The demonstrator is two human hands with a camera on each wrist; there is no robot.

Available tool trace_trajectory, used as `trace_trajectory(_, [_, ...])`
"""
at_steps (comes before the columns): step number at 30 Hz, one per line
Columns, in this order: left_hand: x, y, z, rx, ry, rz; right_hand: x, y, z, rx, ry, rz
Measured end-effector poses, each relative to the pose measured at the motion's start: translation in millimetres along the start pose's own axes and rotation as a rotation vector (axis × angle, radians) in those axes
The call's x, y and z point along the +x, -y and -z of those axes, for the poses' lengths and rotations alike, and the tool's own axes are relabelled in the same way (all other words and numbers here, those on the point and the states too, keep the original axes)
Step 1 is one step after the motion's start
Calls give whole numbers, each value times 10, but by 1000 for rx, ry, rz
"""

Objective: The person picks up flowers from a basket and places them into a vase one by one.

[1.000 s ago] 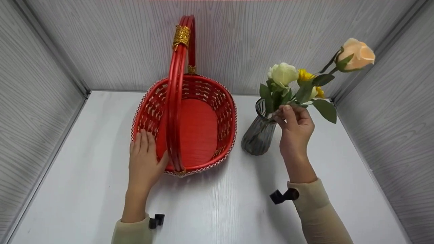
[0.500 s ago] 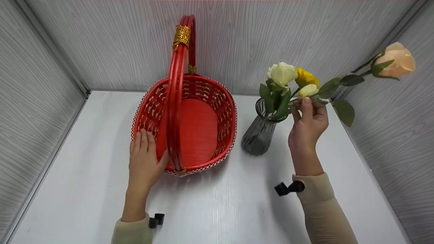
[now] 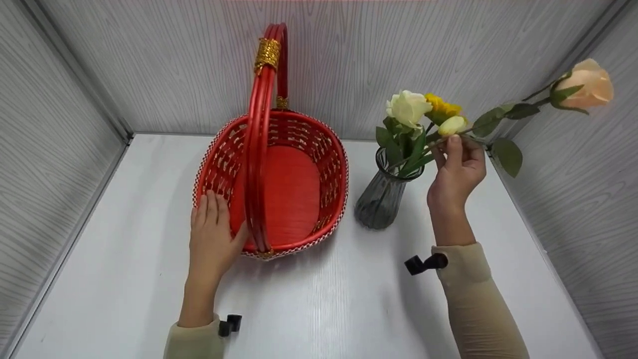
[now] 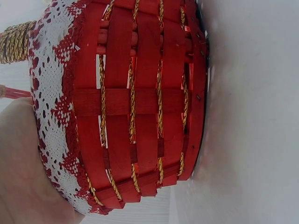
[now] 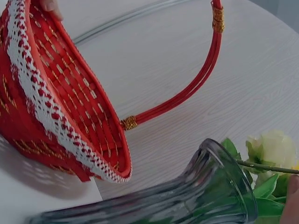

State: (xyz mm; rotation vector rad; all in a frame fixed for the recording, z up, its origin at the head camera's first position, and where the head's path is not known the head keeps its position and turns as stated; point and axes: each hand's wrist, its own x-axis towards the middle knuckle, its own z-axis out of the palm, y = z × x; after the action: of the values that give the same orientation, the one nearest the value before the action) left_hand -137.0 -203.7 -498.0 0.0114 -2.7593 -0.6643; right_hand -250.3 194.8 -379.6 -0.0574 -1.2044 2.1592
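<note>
In the head view my left hand (image 3: 214, 239) rests over the near left rim of a red woven basket (image 3: 291, 194), its fingers straight along the inside. The left wrist view shows my palm (image 4: 28, 168) against the basket's white lace edging (image 4: 51, 112). My right hand (image 3: 458, 169) pinches the stem of a peach rose (image 3: 588, 85) between thumb and fingers, beside a grey glass vase (image 3: 381, 204). The rose leans far right, and its stem overlaps the vase mouth. In the vase stand a white rose (image 3: 408, 109), a yellow flower (image 3: 438, 107) and a pale yellow bud (image 3: 452, 125).
The basket's tall handle (image 3: 256, 159) arches over its middle, wrapped with gold cord (image 3: 267, 54). Basket and vase stand on a white table (image 3: 319, 309). Grey wood-grain panels (image 3: 349, 60) enclose the table at the back and both sides.
My right hand has moved right and slightly up with the peach rose, swinging its bloom to the right. The flowers in the vase have shifted slightly left lately. My left hand stays put.
</note>
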Motion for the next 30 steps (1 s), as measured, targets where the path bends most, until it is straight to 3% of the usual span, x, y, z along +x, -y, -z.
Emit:
trace_trajectory(10, [2, 9, -21, -3, -25, -4, -47, -108, 75, -169, 127, 108])
trace_trajectory(19, [2, 11, -39, 3, -13, 0, -79, -140, 133, -233, 196, 39])
trace_trajectory(24, [1, 15, -35, -5, -8, -2, -73, -102, 172, -285, 291, 23])
trace_trajectory(30, [2, 9, -28, -7, -14, -6, -41, -29, 149, -423, 437, -27])
